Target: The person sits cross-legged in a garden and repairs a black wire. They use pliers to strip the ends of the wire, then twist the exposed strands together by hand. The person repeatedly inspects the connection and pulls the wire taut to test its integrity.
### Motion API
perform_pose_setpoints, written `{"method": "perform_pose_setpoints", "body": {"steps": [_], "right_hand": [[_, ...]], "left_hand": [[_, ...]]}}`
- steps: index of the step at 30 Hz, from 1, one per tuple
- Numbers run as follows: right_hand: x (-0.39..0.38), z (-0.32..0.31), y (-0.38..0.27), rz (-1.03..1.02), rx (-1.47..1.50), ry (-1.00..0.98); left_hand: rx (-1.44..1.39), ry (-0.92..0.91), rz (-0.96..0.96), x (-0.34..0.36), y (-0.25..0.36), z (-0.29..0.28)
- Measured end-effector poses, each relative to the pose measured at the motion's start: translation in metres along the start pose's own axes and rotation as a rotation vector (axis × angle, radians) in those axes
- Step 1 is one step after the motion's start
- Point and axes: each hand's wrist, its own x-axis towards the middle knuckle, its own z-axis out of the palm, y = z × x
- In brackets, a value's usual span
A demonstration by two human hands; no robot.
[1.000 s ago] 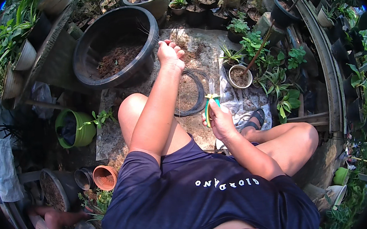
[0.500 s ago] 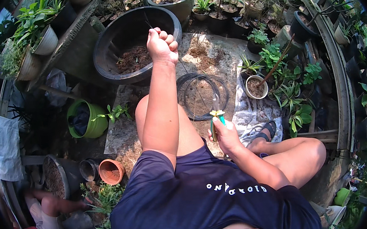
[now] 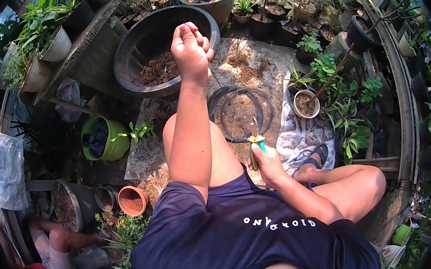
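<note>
My left hand (image 3: pixel 190 54) is raised in a closed grip in front of the big black tub (image 3: pixel 126 76). A thin dark wire (image 3: pixel 215 77) runs from this fist down toward the ground; how the fingers hold it is hidden. Below lies a loose coil of black wire (image 3: pixel 268 109). In my right hand (image 3: pixel 267 164), near my lap, are pliers (image 3: pixel 255 140) with green and yellow handles. Their metal jaws point up and away from me, beside the coil, and look nearly closed with nothing between them.
Dark soil lies in the tub. A green pot (image 3: pixel 117 138) and an orange pot (image 3: pixel 133 201) stand left, a white soil-filled pot (image 3: pixel 306 104) right. Plants line the far side. Another person's legs (image 3: pixel 62 240) show at lower left. A white sheet (image 3: pixel 299 137) lies under my sandalled foot.
My left fist has turned slightly and shifted a little up and right. The pliers stay in my right hand, almost unmoved. The whole view has shifted slightly.
</note>
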Motion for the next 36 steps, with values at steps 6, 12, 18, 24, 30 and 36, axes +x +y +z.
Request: {"method": "perform_pose_setpoints", "body": {"steps": [6, 12, 18, 24, 30, 36], "right_hand": [[-0.009, 0.009, 0.000, 0.003, -0.092, 0.001], [-0.010, 0.009, 0.005, -0.053, -0.350, -0.006], [-0.008, 0.004, 0.015, -0.073, -0.434, 0.006], [-0.009, -0.005, 0.024, 0.005, -0.348, -0.035], [-0.004, -0.024, 0.034, 0.055, -0.231, -0.049], [0.001, -0.034, 0.045, 0.123, -0.250, -0.183]], "left_hand": [[0.540, 0.003, 0.269, 0.001, -0.004, -0.011], [0.662, 0.056, 0.330, -0.002, 0.002, -0.013], [0.531, -0.004, 0.289, -0.011, 0.009, -0.005], [0.221, -0.106, 0.037, -0.032, 0.027, 0.015], [-0.215, -0.326, -0.278, -0.046, 0.037, 0.022], [-0.510, -0.467, -0.495, -0.053, 0.034, 0.020]]}}
